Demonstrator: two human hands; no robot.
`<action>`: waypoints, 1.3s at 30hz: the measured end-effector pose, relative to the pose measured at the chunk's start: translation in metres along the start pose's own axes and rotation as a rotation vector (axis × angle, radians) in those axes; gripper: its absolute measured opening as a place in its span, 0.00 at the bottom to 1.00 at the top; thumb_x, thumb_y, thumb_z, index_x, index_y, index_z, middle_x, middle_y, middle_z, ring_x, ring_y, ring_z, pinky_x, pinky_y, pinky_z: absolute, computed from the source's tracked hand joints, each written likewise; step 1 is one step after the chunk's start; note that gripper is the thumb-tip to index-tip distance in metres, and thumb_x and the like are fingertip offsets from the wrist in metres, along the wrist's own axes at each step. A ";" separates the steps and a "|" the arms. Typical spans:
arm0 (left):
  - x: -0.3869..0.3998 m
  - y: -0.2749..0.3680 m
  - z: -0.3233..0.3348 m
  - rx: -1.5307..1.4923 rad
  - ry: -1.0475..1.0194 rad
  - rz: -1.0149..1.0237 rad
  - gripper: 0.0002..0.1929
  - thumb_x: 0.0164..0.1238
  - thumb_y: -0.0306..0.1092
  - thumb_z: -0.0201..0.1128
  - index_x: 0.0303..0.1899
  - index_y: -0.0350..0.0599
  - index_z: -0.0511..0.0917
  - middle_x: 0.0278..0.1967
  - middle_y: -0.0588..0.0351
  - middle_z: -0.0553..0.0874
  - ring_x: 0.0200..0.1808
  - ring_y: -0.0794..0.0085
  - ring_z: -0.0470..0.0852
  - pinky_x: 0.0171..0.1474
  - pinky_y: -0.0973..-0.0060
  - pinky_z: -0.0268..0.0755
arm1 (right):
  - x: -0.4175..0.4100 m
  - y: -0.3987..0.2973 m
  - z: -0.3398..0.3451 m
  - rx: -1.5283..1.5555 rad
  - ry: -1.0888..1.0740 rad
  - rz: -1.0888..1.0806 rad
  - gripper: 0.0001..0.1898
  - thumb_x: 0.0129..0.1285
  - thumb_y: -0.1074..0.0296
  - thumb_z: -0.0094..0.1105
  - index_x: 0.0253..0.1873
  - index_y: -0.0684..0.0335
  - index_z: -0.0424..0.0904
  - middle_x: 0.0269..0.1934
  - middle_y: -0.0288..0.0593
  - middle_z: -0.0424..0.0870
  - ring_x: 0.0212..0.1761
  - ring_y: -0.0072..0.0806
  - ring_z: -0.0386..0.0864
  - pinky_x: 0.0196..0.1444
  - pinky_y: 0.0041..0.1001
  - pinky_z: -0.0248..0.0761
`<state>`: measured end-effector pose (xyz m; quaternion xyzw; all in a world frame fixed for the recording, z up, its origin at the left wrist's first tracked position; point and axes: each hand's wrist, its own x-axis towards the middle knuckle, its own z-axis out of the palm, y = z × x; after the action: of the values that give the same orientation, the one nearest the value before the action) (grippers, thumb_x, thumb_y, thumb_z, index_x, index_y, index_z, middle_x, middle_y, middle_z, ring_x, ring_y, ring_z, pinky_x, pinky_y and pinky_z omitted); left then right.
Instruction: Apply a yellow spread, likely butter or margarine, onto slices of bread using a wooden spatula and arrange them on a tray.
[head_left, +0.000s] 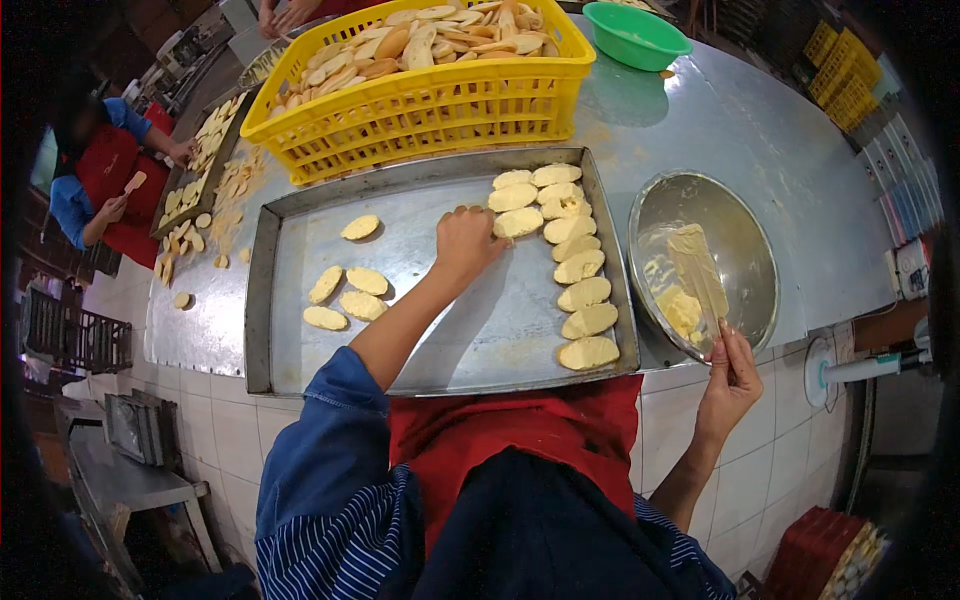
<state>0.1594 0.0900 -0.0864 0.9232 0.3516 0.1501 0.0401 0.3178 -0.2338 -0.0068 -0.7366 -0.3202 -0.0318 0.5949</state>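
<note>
My left hand (469, 238) is over a rectangular metal baking tray (442, 352), its thumb and fingers at the left end of a cream-coated bread slice (518, 223). Whether it grips that slice is hard to see. A column of coated slices (584, 293) lines the tray's right wall, and a shorter column starts beside it. Several more slices (364, 304) lie loose on the left half. My right hand (731, 375) holds a spatula (697, 262) by its handle; its cream-smeared blade is inside a steel mixing bowl (750, 225) with pale yellow cream (679, 309).
Behind the tray stands a yellow plastic crate (435, 105) heaped with bread slices (420, 45). A green basin (637, 36) sits farther back on the metal table (787, 157). At left, a co-worker (120, 172) in a red apron works over another tray (212, 176), near scattered slices and crumbs.
</note>
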 end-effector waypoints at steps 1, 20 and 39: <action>0.002 -0.001 0.001 0.005 0.026 -0.007 0.19 0.43 0.48 0.74 0.26 0.41 0.81 0.28 0.51 0.84 0.33 0.58 0.82 0.36 0.64 0.75 | 0.000 0.000 0.000 0.000 -0.001 0.001 0.12 0.65 0.78 0.56 0.51 0.63 0.82 0.46 0.44 0.82 0.40 0.22 0.77 0.36 0.19 0.73; -0.096 -0.142 -0.088 0.289 -0.106 -0.005 0.14 0.46 0.23 0.65 0.39 0.49 0.83 0.37 0.59 0.84 0.46 0.63 0.77 0.49 0.65 0.64 | 0.003 0.002 0.009 -0.021 -0.034 -0.012 0.13 0.67 0.78 0.54 0.53 0.65 0.81 0.46 0.43 0.81 0.36 0.18 0.74 0.34 0.17 0.73; -0.076 -0.132 -0.086 0.101 -0.219 0.050 0.14 0.40 0.29 0.72 0.35 0.47 0.83 0.33 0.61 0.85 0.45 0.65 0.78 0.48 0.67 0.64 | 0.004 0.000 0.016 -0.006 -0.046 -0.039 0.12 0.65 0.80 0.54 0.52 0.67 0.81 0.47 0.46 0.82 0.41 0.23 0.77 0.37 0.18 0.71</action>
<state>-0.0051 0.1355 -0.0469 0.9433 0.3293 0.0312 0.0279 0.3153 -0.2177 -0.0095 -0.7326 -0.3477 -0.0274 0.5845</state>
